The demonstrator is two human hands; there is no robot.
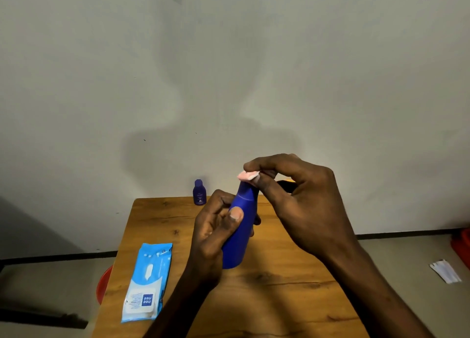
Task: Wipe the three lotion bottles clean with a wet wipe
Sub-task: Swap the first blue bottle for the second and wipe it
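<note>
Bottle (240, 225), raised over the table (279, 287) centre, is gripped by curled left hand (213, 225) while right hand (292, 197) pinches the wipe (248, 176) on its cap; next, likely work down the body.

The table (279, 287) is seen to be of wood or wood-look board, warm brown with dark grain lines and knots, under a smooth, faintly sheened finish. The large blue bottle (240, 236) looks to be made of smooth matt plastic, the small dark blue bottle (199, 193) of slightly glossier plastic, and the wipe pack (147, 284) of thin, glossy, creased plastic film. The folded wipe (248, 176) appears as soft, pale pink cloth-like material, and the wall (229, 70) is shown painted matt, with faint scuffs.
</note>
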